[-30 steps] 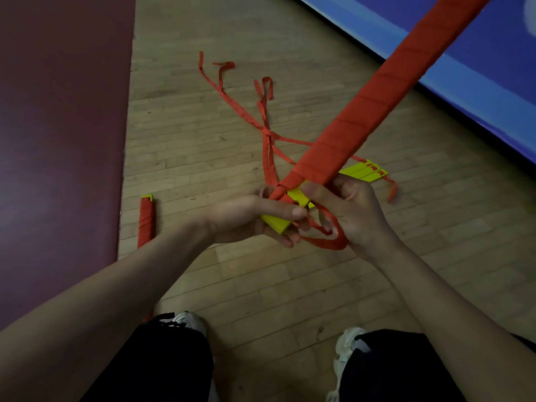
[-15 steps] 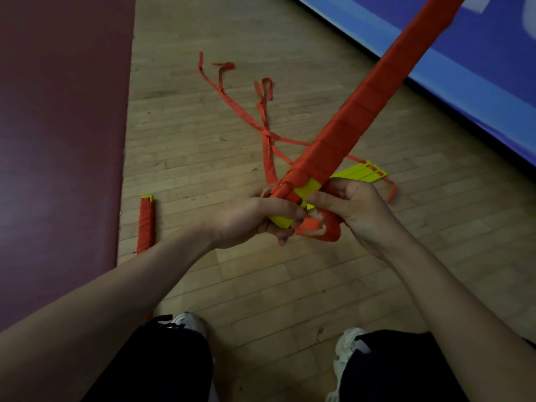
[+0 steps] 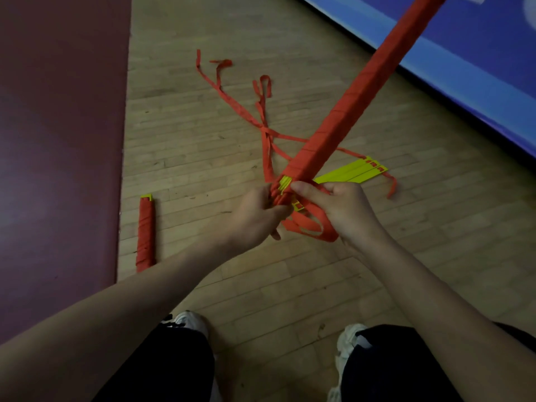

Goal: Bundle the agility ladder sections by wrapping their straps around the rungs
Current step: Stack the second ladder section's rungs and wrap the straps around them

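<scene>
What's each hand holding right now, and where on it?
Left hand grips the strap-wrapped rung bundle at its near, lower end. Right hand pinches the loose red strap right at that same end; its loop hangs below.

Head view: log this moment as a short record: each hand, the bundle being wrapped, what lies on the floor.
left hand: grips the near end of the held bundle
right hand: pinches the red strap loop at that end
held bundle: yellow rungs wrapped in red strap, tilted up and away, yellow showing at the near end
floor: one wrapped bundle beside the maroon mat; loose yellow rungs with red straps trailing
</scene>
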The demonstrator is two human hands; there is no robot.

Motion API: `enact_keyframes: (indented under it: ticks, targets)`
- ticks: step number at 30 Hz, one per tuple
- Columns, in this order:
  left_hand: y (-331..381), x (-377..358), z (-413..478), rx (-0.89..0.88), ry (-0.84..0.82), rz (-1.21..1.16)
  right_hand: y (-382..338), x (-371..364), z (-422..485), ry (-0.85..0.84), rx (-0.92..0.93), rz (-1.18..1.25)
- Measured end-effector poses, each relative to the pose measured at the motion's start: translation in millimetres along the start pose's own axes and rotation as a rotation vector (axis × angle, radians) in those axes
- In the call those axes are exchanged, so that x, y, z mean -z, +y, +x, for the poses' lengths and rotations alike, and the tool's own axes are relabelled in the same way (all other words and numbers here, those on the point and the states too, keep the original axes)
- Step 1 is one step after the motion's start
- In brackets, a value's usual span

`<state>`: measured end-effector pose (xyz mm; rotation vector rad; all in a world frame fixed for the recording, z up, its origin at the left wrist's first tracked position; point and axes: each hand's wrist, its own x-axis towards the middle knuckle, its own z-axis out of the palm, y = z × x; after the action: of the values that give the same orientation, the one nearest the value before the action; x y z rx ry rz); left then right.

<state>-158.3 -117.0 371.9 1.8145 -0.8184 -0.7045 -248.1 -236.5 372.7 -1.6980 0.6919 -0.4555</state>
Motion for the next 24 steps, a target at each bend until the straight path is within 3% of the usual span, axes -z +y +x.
enact_keyframes:
  ticks: [7, 14, 17, 20, 22, 24]
  targets:
    - [-9, -26, -5, -0.137, 0.169, 0.511, -9, -7, -1, 0.144, 0.000, -0.172]
    - [-5, -21, -5, -0.178, 0.096, 0.583, -4, -2, 6, 0.151, 0.003, -0.227]
    - [4, -12, -6, -0.191, -0.003, 0.667, -3, -3, 11, 0.075, -0.032, -0.060]
    - [15, 23, -3, -0.237, -0.123, 0.947, -9, 4, 10, -0.081, -0.116, 0.198]
    - [17, 50, 2, -0.307, -0.059, 1.021, -16, 12, 6, -0.168, -0.155, 0.312]
    - [11, 64, 7, -0.404, 0.122, 0.942, -17, 17, 2, -0.244, -0.177, 0.329]
